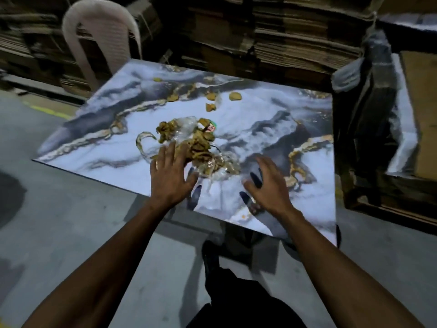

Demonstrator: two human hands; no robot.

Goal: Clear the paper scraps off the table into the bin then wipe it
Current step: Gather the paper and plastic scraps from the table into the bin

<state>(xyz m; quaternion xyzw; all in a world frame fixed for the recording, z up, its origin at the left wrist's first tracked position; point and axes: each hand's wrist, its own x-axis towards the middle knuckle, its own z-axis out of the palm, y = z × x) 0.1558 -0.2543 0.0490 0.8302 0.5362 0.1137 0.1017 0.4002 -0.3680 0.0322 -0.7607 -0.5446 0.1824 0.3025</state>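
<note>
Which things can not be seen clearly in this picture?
- Bin: not in the head view.
- Wiping cloth: none visible.
- Scrap pile: near part hidden under the left hand.
- Far scraps: blurred, material unclear.
- Right hand: palm down, underside hidden.

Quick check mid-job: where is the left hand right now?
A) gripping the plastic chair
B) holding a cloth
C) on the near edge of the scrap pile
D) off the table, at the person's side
C: the left hand lies spread, palm down, on the near edge of the scrap pile on the table.
</note>
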